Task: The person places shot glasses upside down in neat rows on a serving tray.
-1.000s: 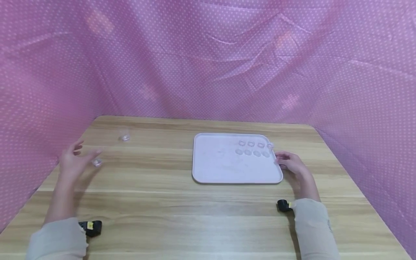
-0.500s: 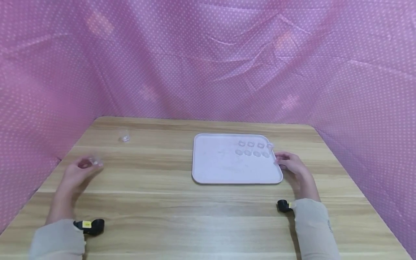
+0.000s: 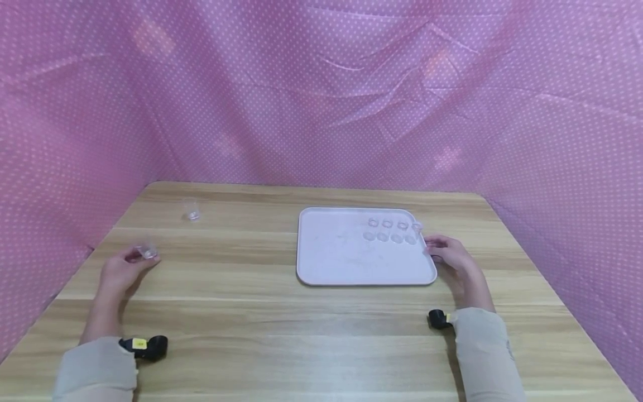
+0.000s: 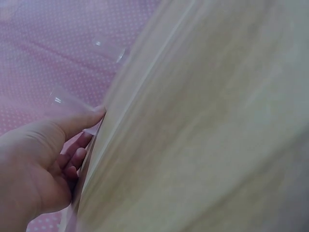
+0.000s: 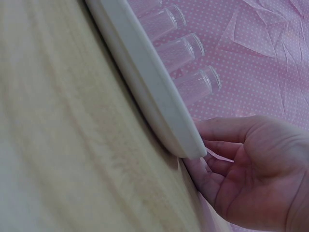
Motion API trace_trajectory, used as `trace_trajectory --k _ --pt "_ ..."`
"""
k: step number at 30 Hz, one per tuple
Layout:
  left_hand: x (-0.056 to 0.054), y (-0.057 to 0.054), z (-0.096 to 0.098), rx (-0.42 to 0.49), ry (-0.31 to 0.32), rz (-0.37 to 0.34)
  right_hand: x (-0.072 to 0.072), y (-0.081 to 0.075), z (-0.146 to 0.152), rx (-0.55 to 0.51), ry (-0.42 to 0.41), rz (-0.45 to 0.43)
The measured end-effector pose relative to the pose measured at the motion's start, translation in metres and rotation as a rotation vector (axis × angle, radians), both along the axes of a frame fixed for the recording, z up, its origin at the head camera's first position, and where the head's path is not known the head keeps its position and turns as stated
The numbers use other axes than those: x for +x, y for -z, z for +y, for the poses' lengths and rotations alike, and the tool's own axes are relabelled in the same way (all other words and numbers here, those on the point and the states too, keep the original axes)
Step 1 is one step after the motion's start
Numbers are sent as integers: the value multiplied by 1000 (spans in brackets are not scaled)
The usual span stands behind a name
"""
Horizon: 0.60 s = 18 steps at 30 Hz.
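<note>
At the table's left side my left hand (image 3: 119, 272) pinches a small clear glass (image 3: 147, 250) low down between thumb and fingers. That glass leans a little to the left in the head view; in the left wrist view the thumb (image 4: 84, 121) lies along its lower end. A second clear glass (image 3: 192, 211) stands upright farther back. My right hand (image 3: 450, 255) grips the right edge of a white tray (image 3: 341, 262), thumb at the rim and the other fingers curled beneath or against its side. Several clear glasses (image 5: 198, 86) stand upside down in a row on the tray.
The tray lies flat on a wood-grain table (image 3: 241, 324), right of its middle. The row of glasses (image 3: 387, 230) runs along the tray's back right part, its end one near the rim. A pink dotted cloth (image 3: 301, 111) encloses the table's back and sides.
My left hand, with fingers spread by the nearer glass a second ago, has taken hold of it and tilted it slightly. The right hand and tray have stayed put.
</note>
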<state>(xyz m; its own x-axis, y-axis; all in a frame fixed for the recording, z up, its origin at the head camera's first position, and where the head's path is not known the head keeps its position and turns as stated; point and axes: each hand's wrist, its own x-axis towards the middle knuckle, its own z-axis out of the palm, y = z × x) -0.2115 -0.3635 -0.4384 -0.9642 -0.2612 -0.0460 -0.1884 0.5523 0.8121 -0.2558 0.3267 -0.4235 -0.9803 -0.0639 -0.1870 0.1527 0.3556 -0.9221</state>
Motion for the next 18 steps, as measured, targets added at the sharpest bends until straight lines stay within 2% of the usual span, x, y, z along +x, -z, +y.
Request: trace_trajectory --k 6,18 --pt "-1 0 1 -52 -27 18 1 -2 -1 12 9 -20" --pt "1 -7 5 -75 -64 -41 -1 -2 -1 21 0 -2"
